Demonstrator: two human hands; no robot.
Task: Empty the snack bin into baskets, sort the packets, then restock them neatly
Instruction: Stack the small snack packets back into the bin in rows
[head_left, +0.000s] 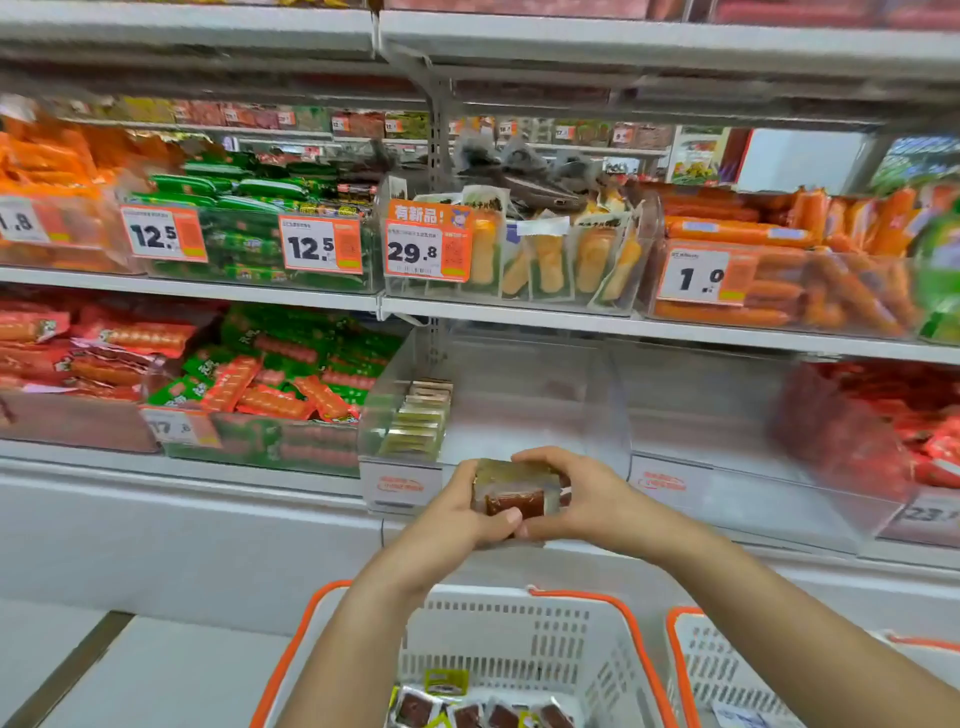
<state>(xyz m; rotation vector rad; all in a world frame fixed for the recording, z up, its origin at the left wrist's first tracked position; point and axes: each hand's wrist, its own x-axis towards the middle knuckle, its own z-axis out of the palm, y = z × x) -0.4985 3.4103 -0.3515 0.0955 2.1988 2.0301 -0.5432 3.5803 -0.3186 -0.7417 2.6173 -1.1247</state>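
Holding a small stack of packets (517, 491) between them, the left hand (462, 512) and the right hand (576, 496) are cupped round its two ends, fingers over the top and thumbs meeting underneath, so the stack is squeezed square. Its long axis runs side to side, across the person. There is only the head view to go by.

Taking the clear bin (498, 415) on the lower shelf as the landmark: the stack hangs just in front of the bin's front lip, a little right of its middle. Inside the bin, a short row of packets (418, 423) already stands on edge against the left wall; the floor to the right of that row is bare. So the stack has to go forward and slightly left to join the row, and the left hand looks the nearer to it. The stack may need turning to stand on edge like the others; that is my reading.

Below the bin, under the forearms, sits a white basket (498, 639) with orange handles, with more packets lying loose in its bottom. Right of that, a second basket (727, 670) shows only in part. Neighbouring bins to either side of the clear bin hold red and green sausage packs, and the shelf above carries price tags.
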